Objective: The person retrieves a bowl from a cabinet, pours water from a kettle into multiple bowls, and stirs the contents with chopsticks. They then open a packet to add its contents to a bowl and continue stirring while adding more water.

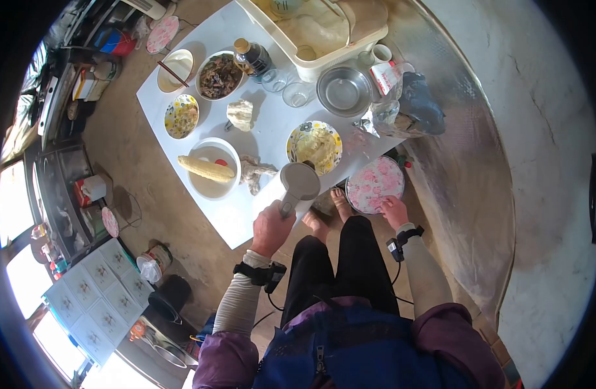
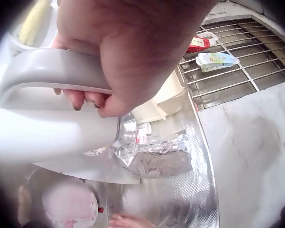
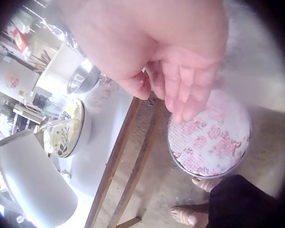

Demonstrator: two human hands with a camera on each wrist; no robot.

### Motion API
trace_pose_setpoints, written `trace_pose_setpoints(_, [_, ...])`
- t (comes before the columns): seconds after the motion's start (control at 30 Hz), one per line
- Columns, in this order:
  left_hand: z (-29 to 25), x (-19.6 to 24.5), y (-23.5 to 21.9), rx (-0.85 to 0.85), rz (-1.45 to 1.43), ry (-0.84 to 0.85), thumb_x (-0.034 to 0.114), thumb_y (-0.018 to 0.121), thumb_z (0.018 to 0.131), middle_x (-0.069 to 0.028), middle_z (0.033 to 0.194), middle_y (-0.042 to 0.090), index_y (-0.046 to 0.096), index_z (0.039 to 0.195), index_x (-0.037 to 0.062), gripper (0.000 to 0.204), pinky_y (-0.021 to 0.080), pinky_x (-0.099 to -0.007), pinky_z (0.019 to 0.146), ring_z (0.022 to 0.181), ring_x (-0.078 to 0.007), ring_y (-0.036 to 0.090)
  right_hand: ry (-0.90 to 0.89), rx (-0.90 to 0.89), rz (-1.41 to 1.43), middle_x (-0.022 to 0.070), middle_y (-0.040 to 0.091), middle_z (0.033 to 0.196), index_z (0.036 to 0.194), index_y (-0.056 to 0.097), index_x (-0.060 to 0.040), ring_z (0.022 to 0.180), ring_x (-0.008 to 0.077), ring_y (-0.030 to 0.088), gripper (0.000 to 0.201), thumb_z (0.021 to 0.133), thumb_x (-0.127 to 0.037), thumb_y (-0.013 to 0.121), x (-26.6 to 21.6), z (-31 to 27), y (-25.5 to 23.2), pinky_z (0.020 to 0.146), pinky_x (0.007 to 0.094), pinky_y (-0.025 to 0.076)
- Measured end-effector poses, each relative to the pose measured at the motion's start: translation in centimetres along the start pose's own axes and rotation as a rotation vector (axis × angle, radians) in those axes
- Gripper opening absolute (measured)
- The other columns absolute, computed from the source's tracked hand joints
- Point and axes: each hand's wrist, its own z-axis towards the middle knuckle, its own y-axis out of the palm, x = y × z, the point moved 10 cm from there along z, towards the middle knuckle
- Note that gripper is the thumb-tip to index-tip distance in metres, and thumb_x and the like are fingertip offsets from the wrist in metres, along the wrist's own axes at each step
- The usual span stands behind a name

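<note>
My left hand [image 1: 272, 229] grips the grey handle [image 2: 61, 71] of a white kettle [image 1: 298, 183], which is tilted above the table's near edge. Just beyond the kettle sits a flowered bowl [image 1: 315, 144] with pale yellow food; in the right wrist view the kettle [image 3: 35, 178] is beside that bowl [image 3: 69, 133]. My right hand [image 1: 394, 212] hangs over a round stool with a pink floral cover [image 1: 374, 184], its fingers loosely bent and holding nothing. Whether the fingertips touch the cover, I cannot tell.
On the table [image 1: 272, 139] are a white bowl with a corn cob [image 1: 207, 169], a dish of dark food [image 1: 220, 76], a bottle [image 1: 254, 58], glasses, a metal bowl [image 1: 344, 91] and a cream basin [image 1: 304, 58]. A dark bag [image 1: 422, 107] lies at the right corner.
</note>
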Motion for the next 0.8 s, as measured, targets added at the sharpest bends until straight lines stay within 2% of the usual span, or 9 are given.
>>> trace_pose_setpoints(0.23, [-0.5, -0.9, -0.1, -0.026, 0.035, -0.027, 0.027, 0.066, 0.078, -0.0179, 0.066, 0.062, 0.060, 0.084, -0.0008, 0.029, 0.047, -0.0419, 0.060, 0.066, -0.0354, 0.063, -0.014, -0.006, 0.016, 0.0130, 0.066, 0.088, 0.106, 0.057, 0.0044, 0.072, 0.0176, 0.064, 0.026, 0.088, -0.013, 0.055, 0.2, 0.7, 0.2, 0.063, 0.0298, 0.051])
trace_pose_setpoints(0.33, [-0.9, -1.3, 0.2, -0.076, 0.033, -0.063, 0.027, 0.062, 0.077, -0.0202, 0.074, 0.063, 0.057, 0.082, 0.0036, 0.024, 0.048, -0.0481, 0.065, 0.075, -0.0405, 0.062, -0.034, -0.003, 0.008, 0.0127, 0.066, 0.086, 0.105, 0.058, 0.0044, 0.071, 0.0176, 0.063, 0.025, 0.088, -0.013, 0.055, 0.1, 0.7, 0.5, 0.062, 0.0300, 0.051])
trace_pose_setpoints(0.43, [-1.1, -1.1, 0.2, -0.094, 0.027, -0.050, 0.027, 0.062, 0.077, -0.0200, 0.074, 0.063, 0.057, 0.081, 0.0036, 0.024, 0.048, -0.0477, 0.065, 0.075, -0.0401, 0.062, -0.024, -0.020, 0.017, 0.0128, 0.066, 0.085, 0.105, 0.058, 0.0042, 0.069, 0.0179, 0.062, 0.025, 0.087, -0.013, 0.055, -0.3, 0.6, 0.8, 0.062, 0.0299, 0.051])
trace_pose_setpoints(0.53, [-1.1, -1.0, 0.3, -0.062, 0.032, -0.015, 0.027, 0.064, 0.078, -0.0172, 0.067, 0.062, 0.060, 0.082, 0.0018, 0.026, 0.048, -0.0432, 0.062, 0.067, -0.0364, 0.062, 0.001, -0.031, 0.024, 0.0128, 0.065, 0.083, 0.104, 0.058, 0.0038, 0.069, 0.0182, 0.062, 0.024, 0.087, -0.013, 0.054, -1.0, 0.0, 1.1, 0.063, 0.0296, 0.050])
trace_pose_setpoints(0.6, [-1.0, -0.8, 0.6, -0.060, 0.038, -0.010, 0.027, 0.064, 0.077, -0.0173, 0.068, 0.062, 0.060, 0.082, 0.0020, 0.026, 0.048, -0.0434, 0.063, 0.069, -0.0367, 0.062, 0.000, -0.029, 0.002, 0.0121, 0.065, 0.083, 0.104, 0.058, 0.0034, 0.069, 0.0176, 0.062, 0.024, 0.088, -0.013, 0.054, -1.5, -0.1, 1.2, 0.064, 0.0292, 0.050])
trace_pose_setpoints(0.67, [-0.8, -0.6, 0.5, -0.062, 0.039, -0.013, 0.027, 0.063, 0.077, -0.0178, 0.071, 0.063, 0.059, 0.082, 0.0029, 0.025, 0.048, -0.0448, 0.065, 0.072, -0.0378, 0.062, -0.024, -0.023, -0.045, 0.0109, 0.065, 0.085, 0.105, 0.059, 0.0030, 0.071, 0.0161, 0.062, 0.024, 0.089, -0.014, 0.055, -2.7, -0.3, 1.5, 0.065, 0.0285, 0.051])
trace_pose_setpoints(0.7, [-0.8, -0.3, 0.4, -0.068, 0.035, -0.019, 0.027, 0.062, 0.077, -0.0183, 0.073, 0.063, 0.059, 0.082, 0.0037, 0.024, 0.048, -0.0460, 0.066, 0.074, -0.0389, 0.062, -0.035, -0.052, 0.022, 0.0103, 0.065, 0.086, 0.105, 0.059, 0.0028, 0.072, 0.0153, 0.062, 0.023, 0.089, -0.014, 0.055, -3.5, -0.2, 1.9, 0.066, 0.0281, 0.051])
trace_pose_setpoints(0.8, [-0.7, -0.1, 0.0, -0.072, -0.003, -0.031, 0.027, 0.061, 0.077, -0.0190, 0.076, 0.064, 0.058, 0.083, 0.0048, 0.023, 0.048, -0.0471, 0.067, 0.077, -0.0399, 0.062, -0.102, -0.106, 0.139, 0.0085, 0.065, 0.091, 0.107, 0.059, 0.0024, 0.078, 0.0132, 0.062, 0.023, 0.090, -0.013, 0.055, -8.9, -0.9, 3.1, 0.068, 0.0266, 0.051])
